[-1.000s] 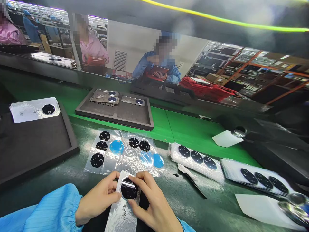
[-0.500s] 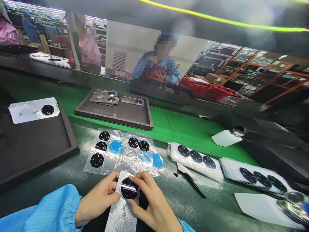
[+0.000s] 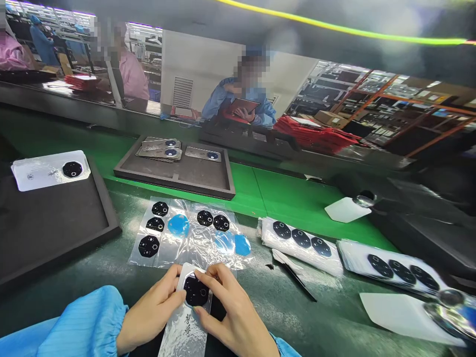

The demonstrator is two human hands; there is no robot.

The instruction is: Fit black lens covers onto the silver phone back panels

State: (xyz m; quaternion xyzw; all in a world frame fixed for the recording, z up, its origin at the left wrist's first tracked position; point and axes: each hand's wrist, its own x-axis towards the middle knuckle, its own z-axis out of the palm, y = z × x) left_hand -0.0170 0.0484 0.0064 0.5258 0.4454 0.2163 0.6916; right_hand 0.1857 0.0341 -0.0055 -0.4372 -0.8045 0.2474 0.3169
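Note:
A silvery phone back cover [image 3: 185,333] tilts up in front of me at the bottom middle. My left hand [image 3: 152,307] grips its left edge, thumb on the face and fingers behind. On its upper part sits a black round camera lens panel [image 3: 196,289] with small holes. My right hand [image 3: 232,312] spans that panel, index finger on its top edge and thumb at its lower edge. Just beyond lies a clear plastic sheet [image 3: 178,255] bearing several black lens panels [image 3: 148,246] and blue film pieces [image 3: 179,225].
At left, a dark tray [image 3: 48,228] holds white phone covers [image 3: 52,170]. Another tray [image 3: 208,186] with covers stands on the green surface. To the right lie stacks of lens sheets [image 3: 327,265], black tweezers [image 3: 299,282] and white pieces with metal ends [image 3: 397,315]. A person [image 3: 238,94] sits opposite.
The phone cover has tilted slightly, and the bright reflection across the lens panel is gone. Both hands keep nearly the same hold. Across the counter, the person in pink has shifted.

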